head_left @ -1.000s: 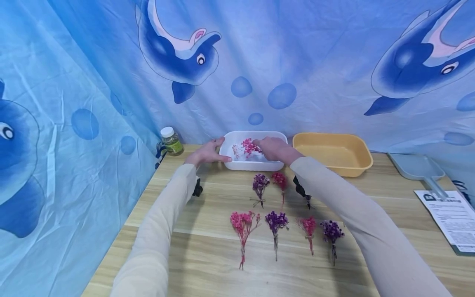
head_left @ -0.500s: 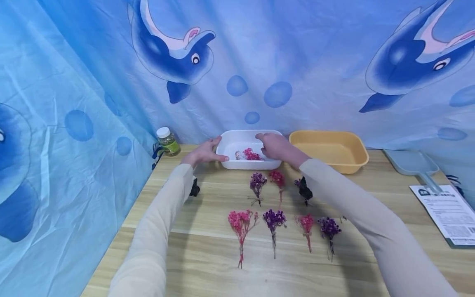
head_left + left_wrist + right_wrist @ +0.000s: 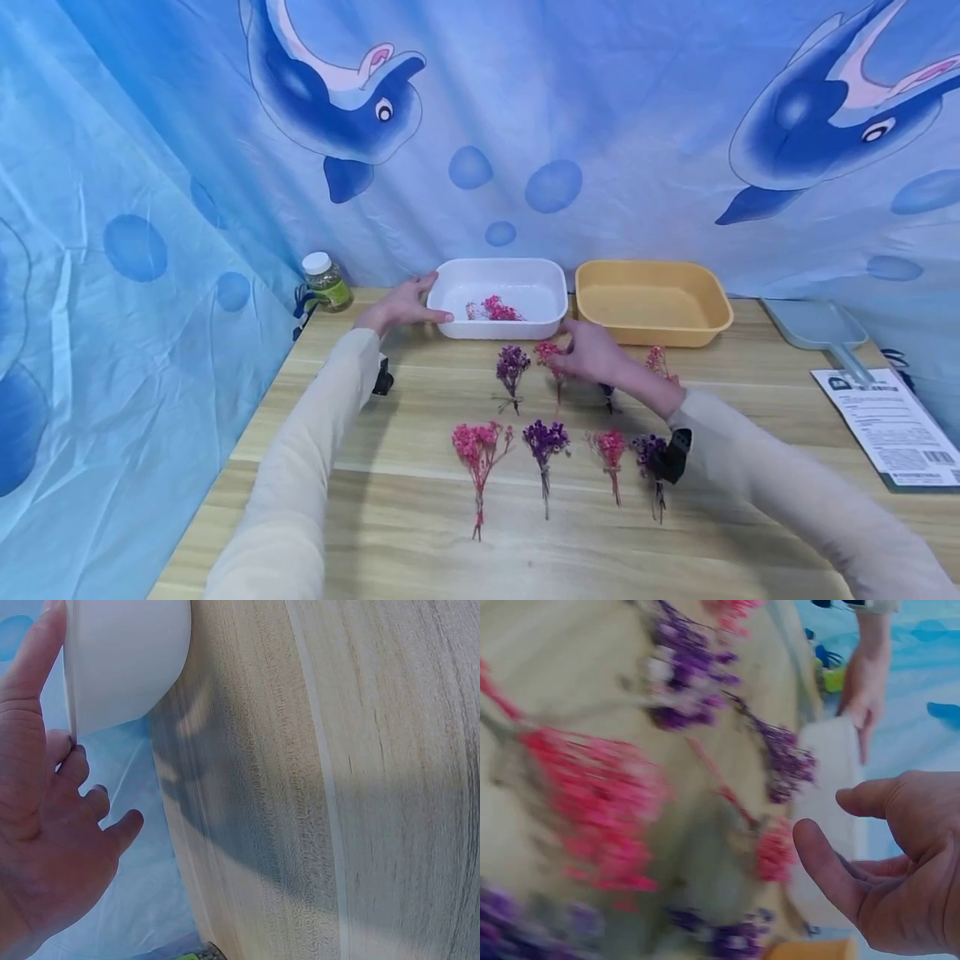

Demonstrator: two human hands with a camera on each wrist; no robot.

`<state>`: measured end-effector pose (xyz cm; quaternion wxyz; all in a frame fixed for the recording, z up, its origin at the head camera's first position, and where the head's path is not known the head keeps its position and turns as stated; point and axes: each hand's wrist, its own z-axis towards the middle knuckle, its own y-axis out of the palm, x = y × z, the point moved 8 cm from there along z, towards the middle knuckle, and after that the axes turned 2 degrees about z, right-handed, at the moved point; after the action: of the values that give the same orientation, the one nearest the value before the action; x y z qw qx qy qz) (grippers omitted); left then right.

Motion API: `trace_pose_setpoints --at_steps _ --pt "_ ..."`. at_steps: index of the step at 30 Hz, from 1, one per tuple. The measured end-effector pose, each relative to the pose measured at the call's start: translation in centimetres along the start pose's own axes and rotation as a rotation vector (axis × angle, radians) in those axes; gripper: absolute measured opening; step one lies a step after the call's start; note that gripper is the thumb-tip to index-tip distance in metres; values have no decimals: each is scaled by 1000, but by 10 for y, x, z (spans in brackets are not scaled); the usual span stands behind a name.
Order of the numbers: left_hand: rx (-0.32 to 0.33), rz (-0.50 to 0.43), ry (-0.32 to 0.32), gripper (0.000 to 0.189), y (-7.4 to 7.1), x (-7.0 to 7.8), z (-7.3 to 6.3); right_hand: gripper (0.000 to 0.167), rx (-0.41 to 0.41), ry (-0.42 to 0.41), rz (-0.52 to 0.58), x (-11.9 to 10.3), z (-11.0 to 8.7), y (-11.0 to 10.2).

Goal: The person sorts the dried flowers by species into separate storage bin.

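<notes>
At the back of the table stands a white plastic basin (image 3: pixel 491 331) with a pink dried-flower bunch (image 3: pixel 498 309) lying in it. My left hand (image 3: pixel 401 304) holds the basin's left end, thumb over the rim and fingers along the outside. My right hand (image 3: pixel 596 354), fingers parted, is over the table just in front of the basin, close to a pink dried-flower bunch (image 3: pixel 775 851). Nothing is between its thumb and fingers in the right wrist view. A purple bunch (image 3: pixel 512 364) lies left of that pink one; another purple bunch (image 3: pixel 607 396) is partly hidden under the hand.
Nearer me lies a row of pink bunches (image 3: pixel 478 450) and purple bunches (image 3: pixel 546 442). A yellow basin (image 3: pixel 652 335) sits right of the white one. Beyond are a grey dustpan (image 3: pixel 813 325) and a printed sheet (image 3: pixel 888 425); a white-capped jar (image 3: pixel 327 283) stands back left.
My right hand let go of the pink bunch inside the white basin, came out of it and moved toward me, over the flowers in front. The left hand stays at the basin.
</notes>
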<state>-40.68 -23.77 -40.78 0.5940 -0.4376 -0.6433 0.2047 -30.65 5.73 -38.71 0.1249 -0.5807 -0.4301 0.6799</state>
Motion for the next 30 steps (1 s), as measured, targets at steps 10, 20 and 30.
trace_pose_setpoints --at_steps 10,20,30 --pt "-7 -9 -9 113 -2 -3 1 71 58 92 -38 13 -18 25" --pt "-6 7 0 112 -1 0 4 70 50 192 -41 26 -15 36" --pt "-6 -7 15 114 1 0 1 78 55 227 -20 32 -13 47"
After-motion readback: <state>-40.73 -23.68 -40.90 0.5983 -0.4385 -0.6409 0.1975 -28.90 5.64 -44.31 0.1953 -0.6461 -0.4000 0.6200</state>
